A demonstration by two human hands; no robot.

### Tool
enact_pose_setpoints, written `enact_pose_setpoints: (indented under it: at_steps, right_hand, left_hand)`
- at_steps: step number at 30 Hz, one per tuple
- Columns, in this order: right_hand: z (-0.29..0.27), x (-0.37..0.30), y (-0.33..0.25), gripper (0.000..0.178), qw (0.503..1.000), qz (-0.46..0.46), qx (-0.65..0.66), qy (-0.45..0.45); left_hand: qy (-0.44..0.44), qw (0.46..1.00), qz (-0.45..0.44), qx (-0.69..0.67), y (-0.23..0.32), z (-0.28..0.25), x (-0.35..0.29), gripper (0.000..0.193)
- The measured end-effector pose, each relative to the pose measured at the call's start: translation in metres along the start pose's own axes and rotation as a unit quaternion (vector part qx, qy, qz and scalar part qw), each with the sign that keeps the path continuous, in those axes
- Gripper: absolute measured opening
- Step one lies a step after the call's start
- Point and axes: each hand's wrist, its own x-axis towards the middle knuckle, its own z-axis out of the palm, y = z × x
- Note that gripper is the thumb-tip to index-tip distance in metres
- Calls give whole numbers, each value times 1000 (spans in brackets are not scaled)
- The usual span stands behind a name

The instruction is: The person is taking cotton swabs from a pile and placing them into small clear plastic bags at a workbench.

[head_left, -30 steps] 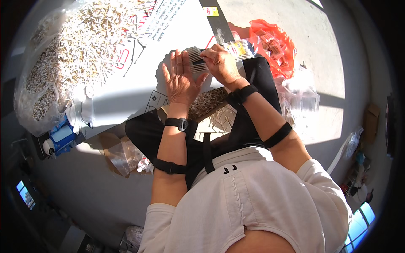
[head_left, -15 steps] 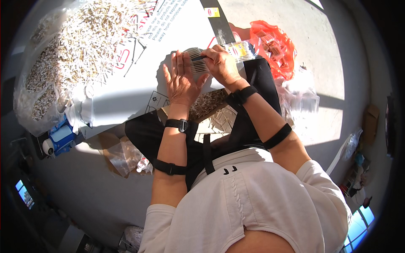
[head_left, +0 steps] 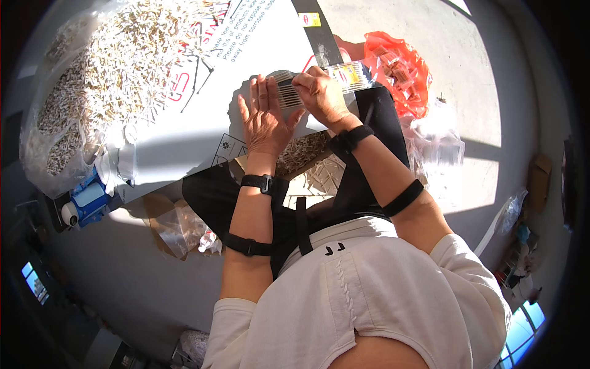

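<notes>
A row of thin sticks that look like cotton swabs lies side by side on the white printed board. Flat against the board, my left hand has its fingers stretched out, touching the row's left end. My right hand is closed, its fingers bunched over the row's right end; what they pinch is hidden. Just beyond it, a clear pack of swabs with a yellow and red label lies at the board's right edge.
A big heap of loose swabs spills from a clear bag at the left. An orange-red bag holds small packs. Clear plastic lies below it. More swabs sit between my knees. A blue and white container stands left.
My right hand has shifted very slightly over the row, staying closed. My left hand keeps its place.
</notes>
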Motion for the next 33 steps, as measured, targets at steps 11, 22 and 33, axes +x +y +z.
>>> enact_pose_setpoints:
  at_steps: [11, 22, 33]
  right_hand:
    - [-1, 2, 1, 12, 1000, -3, 17, -5]
    - [-2, 5, 2, 12, 999, -12, 32, -11]
    - [-5, 21, -4, 13, 1000, -13, 10, -19]
  left_hand:
    - [-2, 1000, 1, -2, 0, -2, 0, 93]
    - [19, 1000, 9, -12, 0, -2, 0, 92]
    - [19, 1000, 4, -24, 3, -7, -1, 87]
